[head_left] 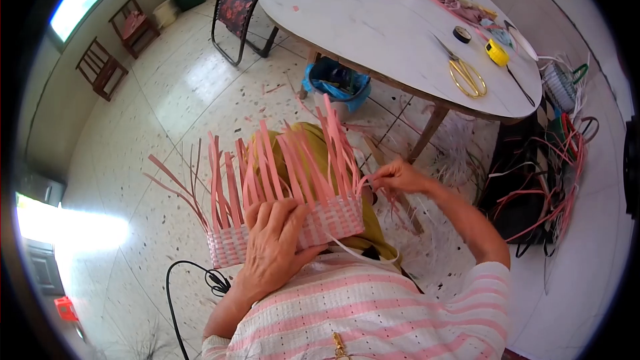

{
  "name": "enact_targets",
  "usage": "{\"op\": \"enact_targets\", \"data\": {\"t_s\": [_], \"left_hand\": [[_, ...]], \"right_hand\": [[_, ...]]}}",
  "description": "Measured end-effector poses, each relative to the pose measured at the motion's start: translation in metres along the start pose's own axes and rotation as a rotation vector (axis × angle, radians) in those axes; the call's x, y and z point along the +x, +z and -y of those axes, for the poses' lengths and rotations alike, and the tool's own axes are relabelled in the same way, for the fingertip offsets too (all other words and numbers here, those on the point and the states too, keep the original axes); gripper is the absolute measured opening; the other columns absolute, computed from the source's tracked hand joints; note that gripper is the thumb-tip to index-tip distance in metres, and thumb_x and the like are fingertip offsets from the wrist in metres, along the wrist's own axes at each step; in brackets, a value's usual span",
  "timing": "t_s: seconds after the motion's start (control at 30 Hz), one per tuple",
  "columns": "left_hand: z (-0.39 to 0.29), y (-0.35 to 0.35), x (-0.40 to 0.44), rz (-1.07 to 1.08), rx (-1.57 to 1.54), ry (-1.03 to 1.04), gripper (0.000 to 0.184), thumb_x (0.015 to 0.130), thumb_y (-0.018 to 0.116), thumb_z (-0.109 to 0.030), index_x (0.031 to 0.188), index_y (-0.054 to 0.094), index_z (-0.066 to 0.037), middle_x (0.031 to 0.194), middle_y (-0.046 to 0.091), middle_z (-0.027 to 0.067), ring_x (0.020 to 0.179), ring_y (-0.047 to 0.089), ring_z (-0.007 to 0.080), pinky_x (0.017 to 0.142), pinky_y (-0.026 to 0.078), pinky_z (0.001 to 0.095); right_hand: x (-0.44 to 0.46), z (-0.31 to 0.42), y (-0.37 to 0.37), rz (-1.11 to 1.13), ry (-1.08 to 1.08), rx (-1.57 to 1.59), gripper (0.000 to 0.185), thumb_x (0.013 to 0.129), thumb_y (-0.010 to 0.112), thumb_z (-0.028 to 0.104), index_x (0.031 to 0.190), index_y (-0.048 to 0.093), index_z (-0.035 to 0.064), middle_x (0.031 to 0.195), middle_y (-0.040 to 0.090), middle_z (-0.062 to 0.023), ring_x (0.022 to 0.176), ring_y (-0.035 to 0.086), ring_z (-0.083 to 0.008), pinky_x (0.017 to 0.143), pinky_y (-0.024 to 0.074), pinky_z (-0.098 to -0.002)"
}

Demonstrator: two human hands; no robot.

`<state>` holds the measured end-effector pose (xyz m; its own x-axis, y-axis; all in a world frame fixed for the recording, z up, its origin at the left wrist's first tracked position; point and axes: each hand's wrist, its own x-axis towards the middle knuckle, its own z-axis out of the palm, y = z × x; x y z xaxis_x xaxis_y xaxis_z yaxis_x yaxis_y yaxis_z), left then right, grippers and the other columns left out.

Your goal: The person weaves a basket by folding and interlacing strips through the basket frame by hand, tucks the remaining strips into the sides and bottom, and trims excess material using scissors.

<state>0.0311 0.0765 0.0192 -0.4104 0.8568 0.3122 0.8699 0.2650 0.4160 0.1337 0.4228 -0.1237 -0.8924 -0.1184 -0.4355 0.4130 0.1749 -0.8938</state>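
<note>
Basket [327, 223] on lap [375, 233], scissors [469, 80] on table [373, 23] ahead, bin [341, 91] below, chairs [102, 72] far left

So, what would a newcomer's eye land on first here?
First, the pink-and-white woven piece at the person's lap, with loose pink strips sticking up from its top edge. The left hand lies on it, while the right hand pinches a strip by its right end. Then the gold-handled scissors and yellow tape measure near the white table's right end.

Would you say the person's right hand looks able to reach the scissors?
Probably yes: the scissors lie uncovered near the table edge, though the right hand seems to hold a strip.
</note>
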Motion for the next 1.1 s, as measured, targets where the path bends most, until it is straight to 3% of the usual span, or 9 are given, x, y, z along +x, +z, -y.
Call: {"op": "enact_targets", "data": {"t_s": [0.1,0.27,0.4,0.47,0.7,0.8,0.87,0.97,1.1], "left_hand": [[0.001,0.001,0.002,-0.009,0.003,-0.010,0.068,0.068,0.089,-0.025,0.125,0.060,-0.003,0.121,0.056,0.0124,0.111,0.054,0.0330,0.099,0.037,0.0457],[0.006,0.000,0.005,-0.014,-0.004,-0.009,0.071,0.065,0.090,-0.024,0.126,0.059,-0.004,0.121,0.056,0.0123,0.110,0.053,0.0325,0.100,0.036,0.0458],[0.009,-0.001,0.006,-0.039,-0.004,-0.032,0.071,0.064,0.091,-0.023,0.126,0.059,-0.005,0.121,0.056,0.0121,0.112,0.053,0.0326,0.100,0.036,0.0455],[0.008,-0.001,0.004,-0.022,-0.015,-0.030,0.071,0.065,0.091,-0.023,0.126,0.059,-0.006,0.121,0.055,0.0120,0.114,0.052,0.0328,0.100,0.036,0.0454],[0.006,-0.002,0.004,-0.017,-0.006,-0.029,0.073,0.064,0.092,-0.023,0.126,0.058,-0.005,0.121,0.055,0.0122,0.114,0.053,0.0331,0.100,0.036,0.0454],[0.006,-0.001,0.004,-0.027,-0.023,-0.012,0.072,0.064,0.092,-0.023,0.126,0.059,-0.005,0.121,0.055,0.0124,0.113,0.053,0.0334,0.100,0.037,0.0456],[0.007,0.001,0.004,-0.033,-0.019,0.005,0.070,0.063,0.093,-0.031,0.121,0.063,-0.004,0.118,0.055,0.0118,0.112,0.051,0.0340,0.100,0.036,0.0470],[0.006,0.003,0.002,-0.047,-0.016,0.008,0.070,0.064,0.094,-0.031,0.120,0.063,-0.004,0.118,0.056,0.0122,0.111,0.052,0.0340,0.099,0.036,0.0469],[0.006,0.004,0.000,-0.057,-0.015,0.003,0.069,0.064,0.094,-0.031,0.120,0.063,-0.004,0.118,0.057,0.0121,0.111,0.052,0.0337,0.099,0.037,0.0467]], "right_hand": [[0.005,-0.028,0.030,-0.211,-0.274,0.069,0.011,0.096,0.067,0.006,0.098,0.073,-0.0027,0.084,0.073,-0.0061,0.069,0.066,-0.0126,0.064,0.0520,-0.0299],[0.003,-0.034,0.046,-0.709,-0.569,-0.409,0.006,0.091,0.067,0.003,0.094,0.071,-0.0005,0.086,0.070,-0.0153,0.079,0.068,-0.0322,0.075,0.0527,-0.0385],[0.002,-0.037,0.034,-0.593,-0.625,-0.524,0.006,0.088,0.065,0.003,0.090,0.069,-0.0007,0.089,0.070,-0.0157,0.082,0.066,-0.0360,0.077,0.0528,-0.0423],[-0.003,-0.035,0.032,-0.343,-0.510,-0.608,0.010,0.089,0.069,0.005,0.097,0.069,-0.0013,0.090,0.068,-0.0169,0.079,0.067,-0.0363,0.073,0.0536,-0.0429],[-0.066,0.085,0.088,-0.485,0.045,-1.055,0.007,0.086,0.067,0.006,0.089,0.073,0.0032,0.093,0.068,-0.0207,0.093,0.068,-0.0397,0.077,0.0531,-0.0464],[-0.076,0.115,0.093,-0.179,0.089,-0.809,0.020,0.082,0.077,0.013,0.097,0.070,0.0023,0.101,0.068,-0.0165,0.095,0.068,-0.0375,0.076,0.0542,-0.0468],[-0.073,0.118,0.098,-0.319,-0.365,-0.264,0.052,0.074,0.087,0.021,0.117,0.065,0.0037,0.120,0.061,-0.0155,0.108,0.064,-0.0347,0.086,0.0535,-0.0462],[-0.055,0.117,0.091,-0.421,-0.670,-0.545,0.080,0.066,0.093,0.025,0.134,0.055,0.0071,0.131,0.052,-0.0135,0.119,0.055,-0.0333,0.099,0.0479,-0.0450],[-0.046,0.117,0.092,-0.281,-0.641,-0.636,0.088,0.066,0.093,0.025,0.141,0.051,0.0094,0.136,0.046,-0.0143,0.125,0.049,-0.0346,0.108,0.0411,-0.0435]]}}
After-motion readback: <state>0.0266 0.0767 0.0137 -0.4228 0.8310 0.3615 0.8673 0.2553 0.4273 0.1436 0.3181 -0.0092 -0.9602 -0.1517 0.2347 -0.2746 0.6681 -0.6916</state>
